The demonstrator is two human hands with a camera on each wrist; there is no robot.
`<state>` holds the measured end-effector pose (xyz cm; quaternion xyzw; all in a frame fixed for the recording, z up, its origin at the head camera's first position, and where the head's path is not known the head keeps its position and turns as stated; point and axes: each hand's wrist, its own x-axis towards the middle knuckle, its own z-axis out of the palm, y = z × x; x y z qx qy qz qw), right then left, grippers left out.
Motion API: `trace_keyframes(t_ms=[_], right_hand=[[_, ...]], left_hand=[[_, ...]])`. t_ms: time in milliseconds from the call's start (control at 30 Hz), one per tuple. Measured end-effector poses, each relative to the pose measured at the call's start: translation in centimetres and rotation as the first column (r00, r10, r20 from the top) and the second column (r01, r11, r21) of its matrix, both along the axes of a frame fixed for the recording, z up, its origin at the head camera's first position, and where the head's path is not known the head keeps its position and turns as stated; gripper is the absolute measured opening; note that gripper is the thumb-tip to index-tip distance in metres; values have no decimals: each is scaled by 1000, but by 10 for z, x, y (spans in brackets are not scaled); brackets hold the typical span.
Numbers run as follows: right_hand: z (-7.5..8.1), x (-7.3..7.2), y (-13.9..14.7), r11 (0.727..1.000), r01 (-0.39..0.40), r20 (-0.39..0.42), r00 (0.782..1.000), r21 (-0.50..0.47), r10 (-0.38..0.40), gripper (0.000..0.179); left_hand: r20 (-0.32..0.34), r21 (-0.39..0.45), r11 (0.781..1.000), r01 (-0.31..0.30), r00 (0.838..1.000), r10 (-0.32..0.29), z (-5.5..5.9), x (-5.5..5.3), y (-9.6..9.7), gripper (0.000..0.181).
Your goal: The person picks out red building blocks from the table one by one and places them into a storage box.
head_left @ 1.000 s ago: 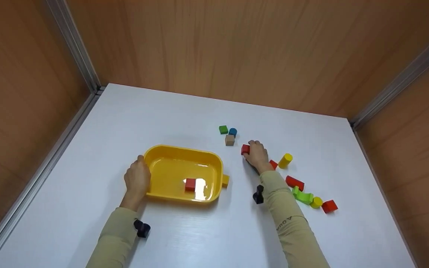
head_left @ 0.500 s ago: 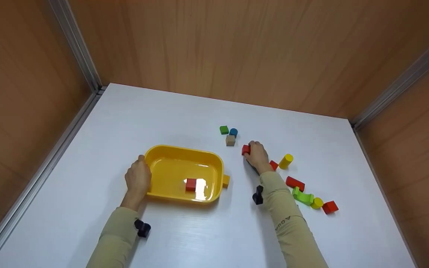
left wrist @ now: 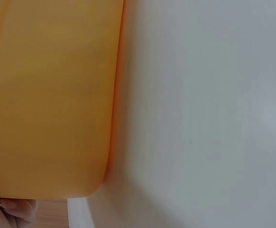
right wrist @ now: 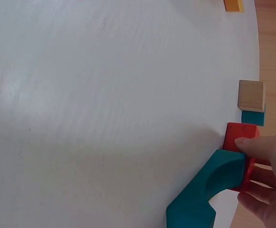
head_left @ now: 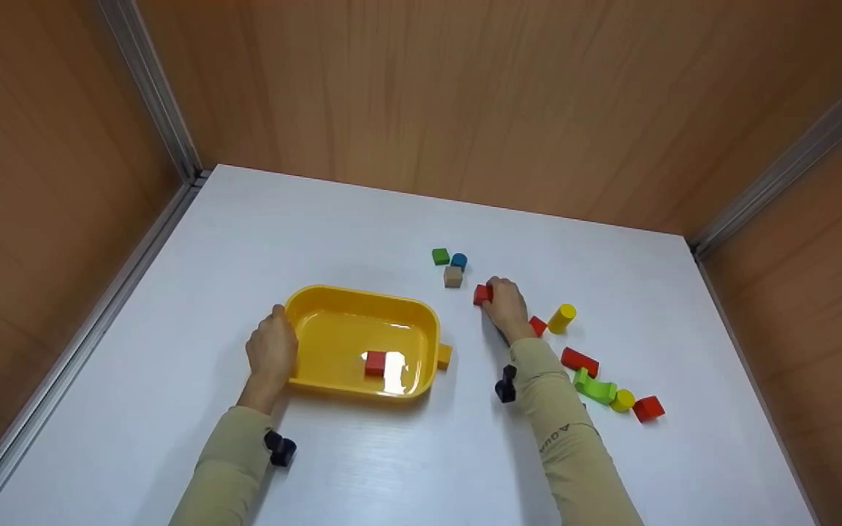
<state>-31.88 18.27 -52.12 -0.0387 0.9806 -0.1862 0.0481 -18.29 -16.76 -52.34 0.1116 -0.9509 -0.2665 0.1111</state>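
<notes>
My left hand (head_left: 272, 347) grips the left end of a yellow plastic tray (head_left: 333, 332); its fingertips (left wrist: 19, 206) show by the tray's corner in the left wrist view. Inside the tray lies a red cube (head_left: 375, 363). To the right of the tray, my right hand (head_left: 506, 307) pinches a red block (right wrist: 235, 133), thumb on the near face and fingers behind. A teal arch block (right wrist: 192, 204) overlaps this red block in the right wrist view; the head view hides most of the arch behind the hand.
Beyond the right hand stand a green block (head_left: 441, 256), a blue block (head_left: 459, 260) and a wooden cube (head_left: 453, 277). A yellow-orange block (head_left: 444, 356) sits against the tray's right end. Around the right forearm lie a yellow cylinder (head_left: 561, 318), a light green arch (head_left: 596, 387) and several other blocks.
</notes>
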Motion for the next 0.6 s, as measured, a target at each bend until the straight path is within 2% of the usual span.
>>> trace_keyframes(t_ms=[133, 400, 600], right_hand=[[-1, 1, 2, 1000, -8, -47, 999, -16, 7, 32], [0, 1, 5, 995, 46, -17, 999, -91, -48, 38], [5, 5, 8, 985, 37, -41, 998, -169, -45, 40]], left_hand=[[-29, -3, 1000, 11, 1000, -11, 0, 1, 0, 18], [3, -8, 1000, 3, 1000, -3, 1, -1, 0, 20], [16, -3, 1000, 2, 1000, -2, 1, -1, 0, 20]])
